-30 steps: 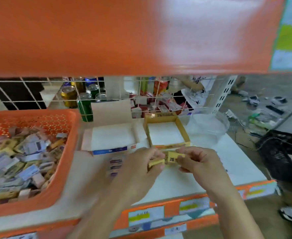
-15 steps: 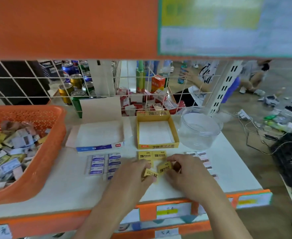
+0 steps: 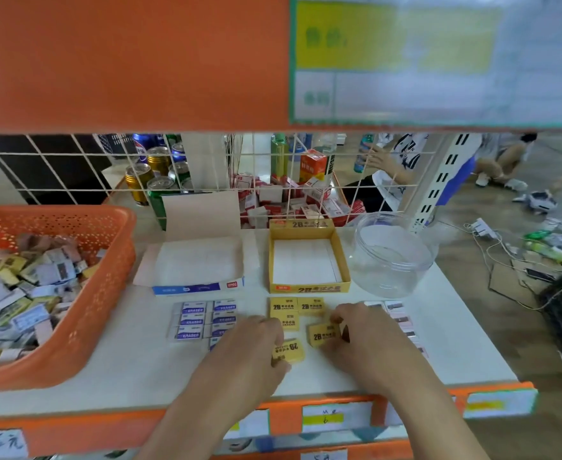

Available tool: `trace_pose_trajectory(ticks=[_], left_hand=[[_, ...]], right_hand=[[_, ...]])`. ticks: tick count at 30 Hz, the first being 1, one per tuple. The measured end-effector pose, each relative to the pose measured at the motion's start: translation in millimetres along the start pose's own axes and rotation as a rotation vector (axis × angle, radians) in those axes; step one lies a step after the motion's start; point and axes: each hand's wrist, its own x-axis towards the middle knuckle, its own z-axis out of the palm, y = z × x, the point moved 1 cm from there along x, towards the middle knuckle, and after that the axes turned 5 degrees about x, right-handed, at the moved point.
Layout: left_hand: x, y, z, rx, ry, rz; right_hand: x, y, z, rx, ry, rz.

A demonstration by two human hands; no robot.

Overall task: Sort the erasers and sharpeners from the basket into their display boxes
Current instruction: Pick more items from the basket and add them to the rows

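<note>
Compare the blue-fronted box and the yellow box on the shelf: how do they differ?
The blue-fronted box is wider, with splayed side flaps and a tall back flap standing up; the yellow box is squarer, with even upright walls. Before the blue-fronted box lie blue-and-white erasers; before the yellow box, yellow erasers. Both are open-topped and white inside.

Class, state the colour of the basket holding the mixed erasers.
Orange, with rows of small holes; the basket shows clearly in the head view.
</note>
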Motion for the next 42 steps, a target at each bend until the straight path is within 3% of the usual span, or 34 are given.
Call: trace_pose_trajectory(ticks=[11, 21, 32, 42], left_hand=[[2.2, -6.9, 0.7, -0.112, -0.228, 0.102], [5.7, -4.4, -6.4, -0.034, -0.124, 0.033], [8.9, -6.3, -8.9, 0.026, 0.044, 0.080], [19.8, -3.5, -1.0, -0.014, 0.066, 0.140]], right_hand=[[8.1, -5.8, 11.9, 0.034, 0.085, 0.013], [8.3, -10.1, 10.9, 0.025, 0.101, -0.002], [9.0, -9.3, 6.0, 0.039, 0.102, -0.007], [14.5, -15.7, 1.8, -0.048, 0.007, -0.058]])
